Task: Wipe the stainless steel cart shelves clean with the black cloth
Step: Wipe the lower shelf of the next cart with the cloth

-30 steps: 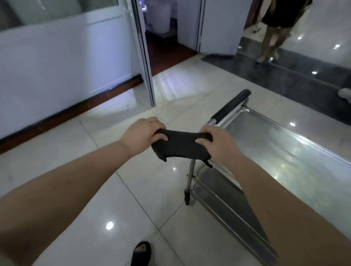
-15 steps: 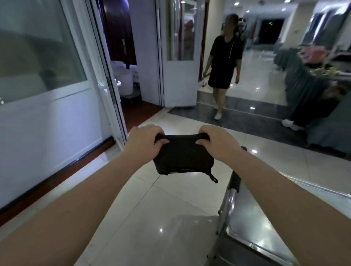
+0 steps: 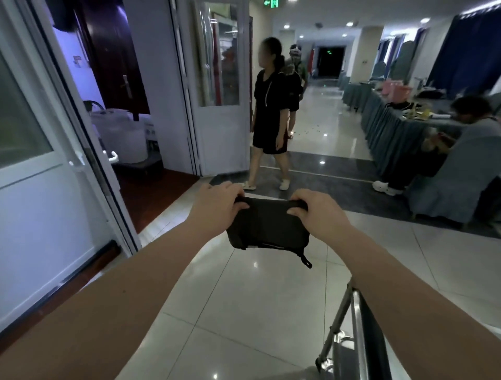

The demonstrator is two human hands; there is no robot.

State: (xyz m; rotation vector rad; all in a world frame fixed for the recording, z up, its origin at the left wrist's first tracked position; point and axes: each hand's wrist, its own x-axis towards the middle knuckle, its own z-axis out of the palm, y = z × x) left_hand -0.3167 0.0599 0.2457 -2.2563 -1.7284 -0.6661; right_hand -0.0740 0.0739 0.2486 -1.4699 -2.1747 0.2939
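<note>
I hold the black cloth (image 3: pixel 267 225) up in the air at twelve o'clock, folded into a thick pad, with a small strap dangling from its lower right corner; my left hand (image 3: pixel 217 203) pinches its upper left corner, fingers curled over the top edge, and my right hand (image 3: pixel 317 214) pinches the upper right corner the same way; the cloth touches nothing else and hangs over the tiled floor (image 3: pixel 244 312). The stainless steel cart (image 3: pixel 357 325) sits low at five o'clock, under my right forearm; only a rail, a leg and a strip of shelf show, and the cloth is well apart from them.

A person in a black dress (image 3: pixel 271 108) stands just past the cloth at twelve o'clock, in the passage; a second person (image 3: pixel 296 67) stands close behind her. A white door (image 3: pixel 219 95) with a glass pane stands open at eleven o'clock; a glazed partition (image 3: pixel 40 135) runs along nine o'clock, and a white tub (image 3: pixel 122 133) sits in the room between them. Skirted tables (image 3: pixel 385 127) line two o'clock, with pink bags (image 3: pixel 393 88) on top; someone sits (image 3: pixel 471 127) bent over at three o'clock.

A green exit sign (image 3: pixel 272 3) glows at the top edge; I cannot read any lettering on it; a small notice (image 3: pixel 77 61) on the wall at ten o'clock is too small to read.
</note>
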